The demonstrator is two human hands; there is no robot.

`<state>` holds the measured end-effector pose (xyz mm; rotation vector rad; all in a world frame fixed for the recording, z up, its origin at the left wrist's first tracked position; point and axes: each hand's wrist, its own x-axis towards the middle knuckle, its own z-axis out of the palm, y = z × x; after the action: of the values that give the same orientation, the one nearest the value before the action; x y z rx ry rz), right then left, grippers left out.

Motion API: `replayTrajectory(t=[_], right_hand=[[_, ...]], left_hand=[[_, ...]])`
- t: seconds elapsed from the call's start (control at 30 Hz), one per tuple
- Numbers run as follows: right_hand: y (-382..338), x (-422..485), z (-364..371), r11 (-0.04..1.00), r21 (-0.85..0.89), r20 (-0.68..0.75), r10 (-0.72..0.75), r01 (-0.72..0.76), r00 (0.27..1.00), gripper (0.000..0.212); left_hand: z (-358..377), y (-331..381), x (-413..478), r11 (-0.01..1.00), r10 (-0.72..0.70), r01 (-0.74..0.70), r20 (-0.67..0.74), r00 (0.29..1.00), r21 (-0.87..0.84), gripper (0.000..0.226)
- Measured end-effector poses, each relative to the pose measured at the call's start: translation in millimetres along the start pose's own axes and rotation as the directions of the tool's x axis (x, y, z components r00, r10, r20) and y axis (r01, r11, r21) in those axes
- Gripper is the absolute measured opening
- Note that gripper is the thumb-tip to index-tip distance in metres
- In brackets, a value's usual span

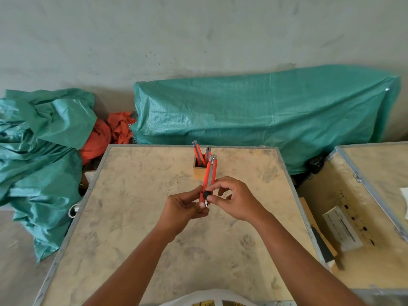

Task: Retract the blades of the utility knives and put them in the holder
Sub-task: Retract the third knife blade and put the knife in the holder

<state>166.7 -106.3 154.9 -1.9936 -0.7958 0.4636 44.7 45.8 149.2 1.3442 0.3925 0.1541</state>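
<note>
A red utility knife [209, 173] stands nearly upright above the middle of the table, its metal tip pointing away from me. My left hand [184, 208] grips its lower end from the left. My right hand [234, 199] pinches the black slider knob near the bottom of the handle from the right. No blade shows beyond the tip. Just behind the knife a small wooden holder [197, 172] stands on the table with two red utility knives [198, 154] upright in it.
The work surface is a pale, scuffed table top [132, 217] with a metal rim. A second wooden crate [353, 206] with a white box on it stands to the right. Green tarpaulins [265, 111] and orange cloth [110, 133] lie behind the table.
</note>
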Motion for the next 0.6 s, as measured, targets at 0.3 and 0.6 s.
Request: replayTrajectory(t=[0.3,0.6], right_hand=[[1,4,-7,0.999,0.018,0.016,-0.042,0.042,0.999,0.024],[9,8,-20,0.998,0.047,0.029,-0.043,0.041,0.999,0.032]], left_hand=[[6,5,3,1.0,0.012,-0.011,0.018,1.0,-0.024,0.045],[13,4,12,0.999,0.011,-0.009,0.036,0.999,-0.036,0.046]])
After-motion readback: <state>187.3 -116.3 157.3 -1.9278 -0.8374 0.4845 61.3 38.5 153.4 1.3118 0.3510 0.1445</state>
